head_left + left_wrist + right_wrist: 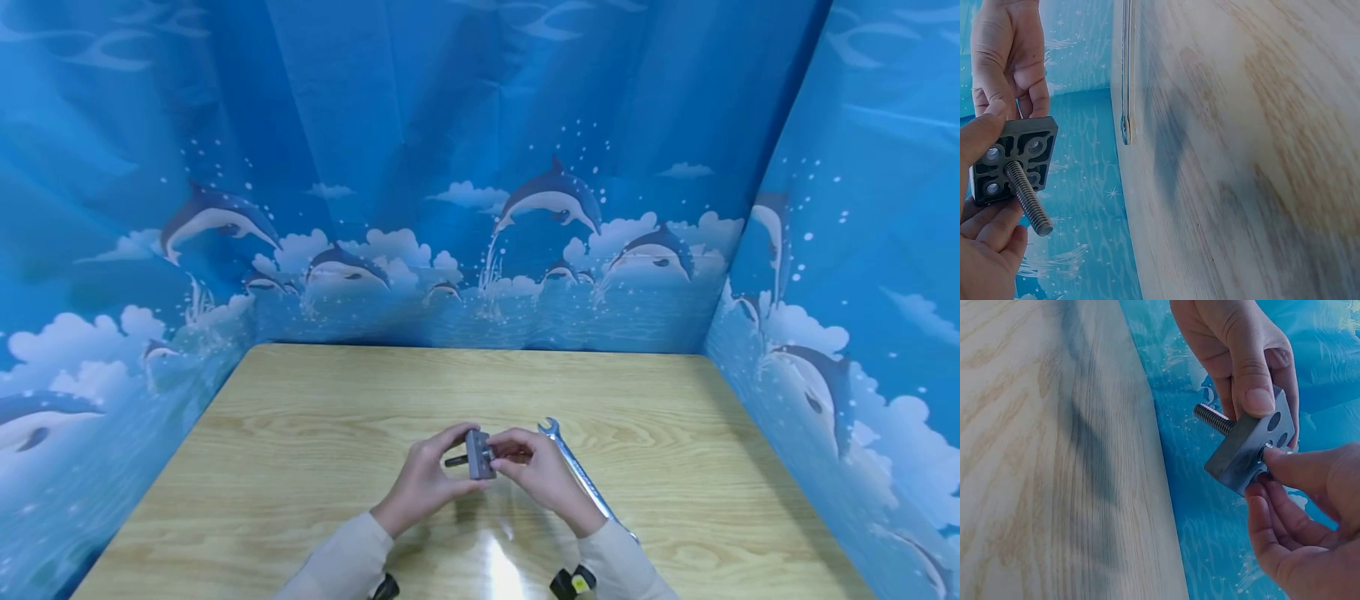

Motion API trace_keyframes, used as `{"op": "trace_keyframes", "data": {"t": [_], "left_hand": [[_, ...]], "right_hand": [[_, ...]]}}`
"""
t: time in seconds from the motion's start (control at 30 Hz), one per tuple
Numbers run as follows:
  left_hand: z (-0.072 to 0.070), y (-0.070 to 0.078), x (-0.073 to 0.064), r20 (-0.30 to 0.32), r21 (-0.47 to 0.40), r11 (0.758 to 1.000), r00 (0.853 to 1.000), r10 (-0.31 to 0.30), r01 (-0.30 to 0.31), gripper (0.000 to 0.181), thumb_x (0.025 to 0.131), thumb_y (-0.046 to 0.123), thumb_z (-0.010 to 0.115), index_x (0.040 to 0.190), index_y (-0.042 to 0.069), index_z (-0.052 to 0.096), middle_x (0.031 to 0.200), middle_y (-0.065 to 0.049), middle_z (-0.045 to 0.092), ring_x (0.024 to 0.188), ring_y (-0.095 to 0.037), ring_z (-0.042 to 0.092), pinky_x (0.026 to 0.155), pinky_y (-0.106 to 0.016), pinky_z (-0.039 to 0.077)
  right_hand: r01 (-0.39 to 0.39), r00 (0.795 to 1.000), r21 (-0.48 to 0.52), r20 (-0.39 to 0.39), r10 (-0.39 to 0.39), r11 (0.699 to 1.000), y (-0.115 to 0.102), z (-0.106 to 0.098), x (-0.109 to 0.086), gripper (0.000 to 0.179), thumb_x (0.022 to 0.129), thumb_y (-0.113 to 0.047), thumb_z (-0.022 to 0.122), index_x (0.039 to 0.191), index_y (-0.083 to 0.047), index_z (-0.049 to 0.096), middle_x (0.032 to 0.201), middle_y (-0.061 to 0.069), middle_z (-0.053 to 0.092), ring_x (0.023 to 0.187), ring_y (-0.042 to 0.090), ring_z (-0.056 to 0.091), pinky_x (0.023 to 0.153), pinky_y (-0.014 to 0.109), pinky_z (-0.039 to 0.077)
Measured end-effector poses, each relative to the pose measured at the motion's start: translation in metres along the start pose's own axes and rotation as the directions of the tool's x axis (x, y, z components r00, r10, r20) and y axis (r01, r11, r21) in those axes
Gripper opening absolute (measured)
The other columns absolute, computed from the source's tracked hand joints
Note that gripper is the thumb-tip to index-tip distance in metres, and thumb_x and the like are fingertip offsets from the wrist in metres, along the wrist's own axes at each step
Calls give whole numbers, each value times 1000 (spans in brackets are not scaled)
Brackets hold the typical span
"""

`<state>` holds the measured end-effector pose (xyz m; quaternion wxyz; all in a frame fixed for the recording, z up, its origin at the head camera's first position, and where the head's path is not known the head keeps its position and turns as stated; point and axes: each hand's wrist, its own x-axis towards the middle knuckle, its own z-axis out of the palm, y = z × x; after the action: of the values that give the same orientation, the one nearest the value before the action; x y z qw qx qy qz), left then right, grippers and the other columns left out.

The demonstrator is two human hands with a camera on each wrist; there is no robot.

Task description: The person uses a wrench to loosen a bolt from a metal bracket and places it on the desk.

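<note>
A square grey plate (477, 455) with several round holes is held up above the table, tilted nearly on edge. My left hand (427, 483) grips it by opposite edges, thumb on one side and fingers on the other. Through its centre runs a threaded bolt (1027, 197), whose shank sticks out on the ribbed side. On the smooth face, my right hand (542, 473) pinches the bolt's other end between thumb and fingers. Those fingertips mostly cover that metal end in the right wrist view.
A shiny combination wrench (583, 477) lies slantwise on the wood-grain table (337, 400), beside and partly behind the right forearm. Blue dolphin-print curtains (450, 125) stand along the table's back and sides.
</note>
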<state>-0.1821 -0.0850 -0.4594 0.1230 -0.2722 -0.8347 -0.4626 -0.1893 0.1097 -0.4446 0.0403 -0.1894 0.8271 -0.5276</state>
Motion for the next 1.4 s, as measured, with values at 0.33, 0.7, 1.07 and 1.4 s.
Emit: {"op": "trace_keyframes", "data": {"t": [0.33, 0.7, 1.07, 1.4], "left_hand": [[1, 2, 0, -10, 4, 1000, 1000, -2, 2, 77, 56, 20, 83, 124, 17, 47, 119, -2, 56, 107, -15, 55, 92, -29, 45], [3, 4, 1, -24, 8, 1000, 1000, 12, -12, 77, 55, 24, 83, 123, 19, 48, 118, 1, 58, 107, -9, 54, 93, -24, 44], [1, 4, -2, 21, 13, 1000, 1000, 1, -1, 74, 59, 25, 81, 125, 16, 47, 119, -2, 56, 107, -15, 54, 92, -29, 45], [1, 3, -2, 14, -10, 1000, 1000, -11, 11, 75, 58, 21, 82, 124, 16, 47, 120, -2, 56, 107, -16, 54, 93, -30, 45]], "right_hand": [[-73, 997, -10, 4, 73, 997, 2, 0, -1, 37, 82, -40, 60, 104, -10, 59, 87, 2, 63, 77, 17, 60, 67, 28, 54], [-143, 990, 2, -20, 143, 990, -5, 3, 1, 43, 87, -45, 48, 77, -7, 63, 66, 6, 61, 59, 23, 59, 55, 41, 54], [-43, 999, -62, 1, 43, 997, -4, 0, 0, 25, 75, -23, 70, 98, -15, 65, 88, -1, 66, 73, 9, 61, 65, 20, 53], [-51, 998, -32, 24, 52, 998, -3, -2, 0, 33, 74, -31, 69, 103, -15, 64, 94, 1, 65, 78, 11, 61, 69, 19, 53]]}}
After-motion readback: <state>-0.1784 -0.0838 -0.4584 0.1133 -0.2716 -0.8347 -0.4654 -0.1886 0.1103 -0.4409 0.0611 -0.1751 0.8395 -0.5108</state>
